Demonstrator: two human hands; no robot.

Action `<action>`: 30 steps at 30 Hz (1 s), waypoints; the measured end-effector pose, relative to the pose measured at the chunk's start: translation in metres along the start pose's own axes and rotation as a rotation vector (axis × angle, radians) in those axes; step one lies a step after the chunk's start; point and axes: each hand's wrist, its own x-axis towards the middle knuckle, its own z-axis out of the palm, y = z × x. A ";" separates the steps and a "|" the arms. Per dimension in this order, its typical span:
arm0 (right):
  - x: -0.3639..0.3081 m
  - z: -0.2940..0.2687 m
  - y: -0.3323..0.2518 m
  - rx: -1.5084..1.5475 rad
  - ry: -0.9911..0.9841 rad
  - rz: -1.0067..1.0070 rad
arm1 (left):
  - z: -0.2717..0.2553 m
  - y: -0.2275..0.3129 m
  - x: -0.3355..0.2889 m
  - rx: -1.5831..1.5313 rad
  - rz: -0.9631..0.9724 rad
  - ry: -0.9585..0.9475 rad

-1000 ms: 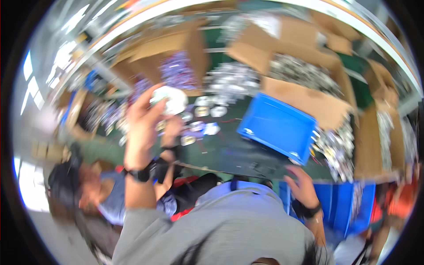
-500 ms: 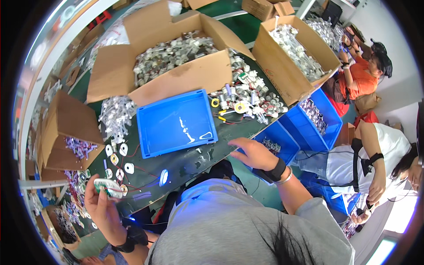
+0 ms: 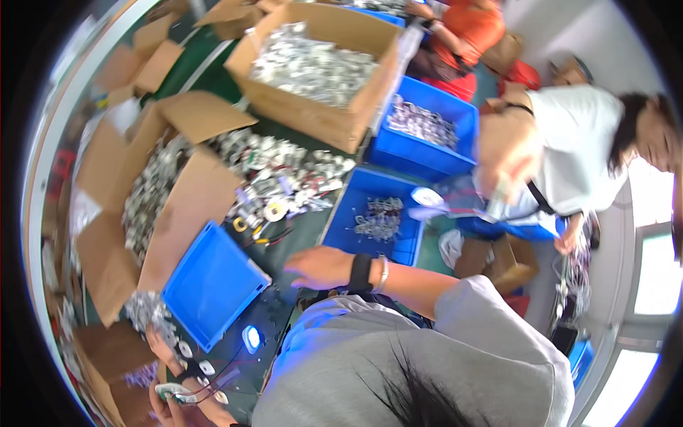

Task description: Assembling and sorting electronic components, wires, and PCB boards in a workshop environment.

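At the lower left edge, my left hand [image 3: 162, 411] pinches a round white disc with a green circuit board [image 3: 176, 393]. Thin wires run from about this disc toward a glowing blue-white lamp piece [image 3: 251, 339] on the dark table. My right hand [image 3: 316, 267], with a black wristband, hovers over the table edge near a blue bin [image 3: 341, 206], fingers stretched and slightly bent, holding nothing visible. Another arm with a black band reaches past my left hand; its hand [image 3: 162, 349], seemingly a co-worker's, is at a pile of clear-white parts [image 3: 151, 313].
An empty blue tray [image 3: 213, 285] lies tilted on the table beside an open carton of motors [image 3: 153, 185]. Further back stand a carton of white parts [image 3: 313, 64] and another blue bin [image 3: 427, 132]. A person in white [image 3: 576, 142] extends a blurred hand with wired white discs [image 3: 428, 198].
The view has swung right, so the table things sit further left. The person in white has stretched an arm toward me with wired discs. My left hand still holds its disc.
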 end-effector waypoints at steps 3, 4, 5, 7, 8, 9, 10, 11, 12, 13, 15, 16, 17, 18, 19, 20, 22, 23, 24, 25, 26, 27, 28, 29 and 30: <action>-0.023 -0.013 -0.006 0.096 0.019 0.047 | 0.004 -0.004 0.010 -0.034 -0.022 -0.082; -0.033 -0.013 -0.002 0.105 0.086 0.046 | -0.005 -0.013 0.017 -0.029 0.006 -0.129; -0.046 -0.018 -0.001 0.157 0.191 0.103 | -0.012 -0.022 0.027 -0.028 0.028 -0.186; -0.068 -0.019 0.002 0.066 0.612 0.046 | -0.003 -0.019 0.034 -0.038 0.027 -0.263; -0.079 -0.027 -0.002 0.057 0.720 0.055 | 0.000 -0.018 0.035 -0.030 0.037 -0.251; -0.088 -0.032 -0.007 0.014 0.840 0.096 | 0.000 -0.017 0.035 -0.023 0.047 -0.241; -0.103 -0.037 -0.009 -0.004 0.907 0.164 | -0.002 -0.017 0.035 -0.018 0.044 -0.239; -0.114 -0.045 -0.015 -0.007 0.999 0.177 | -0.007 -0.019 0.036 -0.010 0.041 -0.233; -0.122 -0.051 -0.022 -0.070 1.061 0.192 | -0.011 -0.019 0.036 -0.003 0.040 -0.228; -0.130 -0.059 -0.024 -0.164 1.124 0.181 | -0.012 -0.019 0.035 -0.005 0.038 -0.230; -0.139 -0.077 -0.029 -0.272 1.267 0.189 | -0.016 -0.018 0.033 -0.028 0.027 -0.245; -0.138 -0.088 -0.034 -0.238 1.328 0.256 | -0.021 -0.016 0.032 -0.024 0.025 -0.245; -0.141 -0.093 -0.030 -0.131 1.324 0.332 | -0.026 -0.015 0.033 -0.031 0.001 -0.251; -0.139 -0.098 -0.027 -0.108 1.374 0.287 | -0.031 -0.014 0.032 -0.038 -0.021 -0.255; -0.135 -0.102 -0.025 -0.085 1.422 0.237 | -0.033 -0.012 0.030 -0.043 -0.020 -0.258; -0.132 -0.101 -0.029 -0.090 1.424 0.234 | -0.035 -0.010 0.027 -0.042 0.006 -0.235; -0.125 -0.100 -0.038 0.008 1.451 0.188 | -0.042 -0.009 0.024 -0.043 0.037 -0.210; -0.124 -0.101 -0.039 0.007 1.453 0.182 | -0.049 -0.010 0.023 -0.029 0.045 -0.203; -0.123 -0.102 -0.040 0.149 1.484 0.169 | -0.056 -0.010 0.022 -0.015 0.052 -0.196; -0.122 -0.102 -0.042 0.292 1.511 0.155 | -0.061 -0.011 0.021 -0.018 0.057 -0.196; -0.122 -0.101 -0.044 0.290 1.513 0.149 | -0.066 -0.011 0.020 -0.027 0.054 -0.206; -0.123 -0.101 -0.045 0.269 1.500 0.178 | -0.071 -0.012 0.020 -0.036 0.050 -0.217; -0.125 -0.102 -0.047 0.246 1.485 0.208 | -0.073 -0.012 0.018 -0.041 0.052 -0.217; -0.127 -0.102 -0.049 0.222 1.471 0.239 | -0.075 -0.013 0.017 -0.056 0.044 -0.198; -0.129 -0.105 -0.054 0.118 1.458 0.295 | -0.077 -0.013 0.015 -0.072 0.036 -0.179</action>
